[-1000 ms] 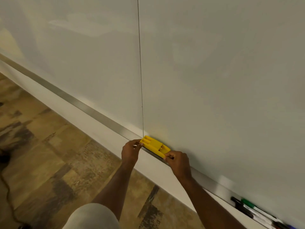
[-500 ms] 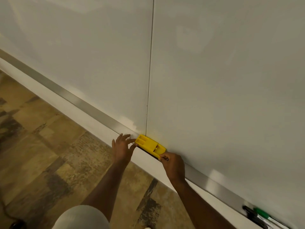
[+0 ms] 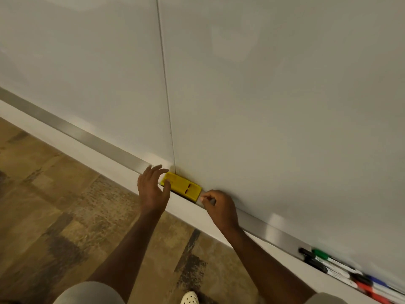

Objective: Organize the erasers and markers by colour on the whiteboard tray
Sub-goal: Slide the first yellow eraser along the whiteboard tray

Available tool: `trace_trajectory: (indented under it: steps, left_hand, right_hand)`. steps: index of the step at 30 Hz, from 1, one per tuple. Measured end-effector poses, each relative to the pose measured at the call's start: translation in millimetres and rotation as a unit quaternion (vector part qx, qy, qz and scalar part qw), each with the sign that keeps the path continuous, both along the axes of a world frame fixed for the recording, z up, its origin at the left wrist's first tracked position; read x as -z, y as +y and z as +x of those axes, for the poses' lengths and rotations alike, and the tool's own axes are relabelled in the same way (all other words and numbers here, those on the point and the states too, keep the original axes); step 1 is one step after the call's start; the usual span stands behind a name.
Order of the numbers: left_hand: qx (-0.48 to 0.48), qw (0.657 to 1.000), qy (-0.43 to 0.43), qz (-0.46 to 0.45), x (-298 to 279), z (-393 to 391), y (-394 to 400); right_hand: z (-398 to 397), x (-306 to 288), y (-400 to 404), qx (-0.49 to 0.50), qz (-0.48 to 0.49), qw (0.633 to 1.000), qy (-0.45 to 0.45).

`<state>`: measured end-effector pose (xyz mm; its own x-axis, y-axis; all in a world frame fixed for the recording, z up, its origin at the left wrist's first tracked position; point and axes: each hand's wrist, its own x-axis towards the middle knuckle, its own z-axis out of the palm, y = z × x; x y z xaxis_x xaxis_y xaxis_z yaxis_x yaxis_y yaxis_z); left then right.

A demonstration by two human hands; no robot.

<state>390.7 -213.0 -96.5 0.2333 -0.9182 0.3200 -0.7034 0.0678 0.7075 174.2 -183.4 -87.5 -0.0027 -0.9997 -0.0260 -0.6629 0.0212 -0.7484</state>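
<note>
The yellow eraser (image 3: 181, 187) lies flat on the metal whiteboard tray (image 3: 92, 137), its back edge against the whiteboard (image 3: 263, 106), right below the seam between two panels. The left hand (image 3: 153, 189) is at its left end with fingers spread and loose, thumb touching the eraser's near corner, not clamped on it. The right hand (image 3: 220, 208) sits just beside the right end, fingers curled with the tips pinched together; whether they touch the eraser I cannot tell. The step in hand looks like squaring the eraser into its spot on the tray. The markers (image 3: 341, 272), black, green, red and blue, lie bunched well apart to the right along the same tray. The next move probably calls for letting go here and reaching right to sort those markers by colour
</note>
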Motion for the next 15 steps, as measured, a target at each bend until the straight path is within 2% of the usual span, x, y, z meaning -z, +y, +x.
trace_trajectory:
  steps: [3, 8, 12, 15]
  left_hand:
    - [0.015, 0.998, 0.058, -0.016, -24.2, -34.3, 10.8]
    - [0.079, 0.979, 0.179, 0.054, -54.1, -103.7, 36.4]
    - [0.143, 0.966, 0.199, 0.081, -74.1, -172.9, 64.7]
    - [0.205, 0.944, 0.229, 0.124, -84.7, -231.7, 88.5]
  right_hand:
    - [-21.8, -10.7, 14.2, 0.018, -0.004, 0.999, -0.038]
    - [-72.8, -32.5, 48.5, 0.052, -0.017, 0.994, -0.097]
    - [-133.1, -50.2, 86.7, 0.093, -0.049, 0.988, -0.110]
    - [-186.6, -59.1, 121.6, 0.154, -0.062, 0.979, -0.117]
